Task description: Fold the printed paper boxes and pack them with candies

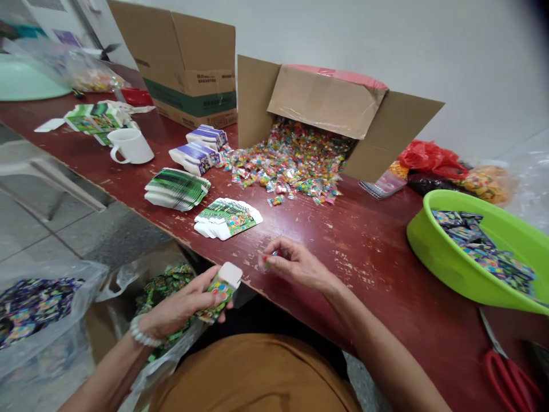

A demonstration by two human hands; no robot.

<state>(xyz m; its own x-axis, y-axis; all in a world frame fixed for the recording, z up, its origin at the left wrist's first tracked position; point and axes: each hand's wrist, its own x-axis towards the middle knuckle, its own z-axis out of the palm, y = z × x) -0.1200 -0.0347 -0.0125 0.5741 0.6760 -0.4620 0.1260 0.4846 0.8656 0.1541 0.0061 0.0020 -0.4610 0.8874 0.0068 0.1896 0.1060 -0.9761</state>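
My left hand (189, 300), with a bead bracelet on its wrist, grips a small green printed candy box (221, 290) whose white flap stands up. It is in front of the table edge, over my lap. Over the table, my right hand (295, 263) pinches a small wrapped candy (274, 257), mostly hidden by the fingers. Beyond the hands lie a fanned stack of green printed cartons (234, 217) and a thicker stack of flat green cartons (178, 189). A heap of wrapped candies (295, 160) spills from a tipped cardboard box (328, 100).
A white mug (130, 146) and purple cartons (197, 157) stand at left. On the right are a lime-green basin (450, 274) holding dark packets and red-handled scissors (506, 372). Plastic bags of packets (38, 309) sit below the table edge, beside a white stool (47, 171).
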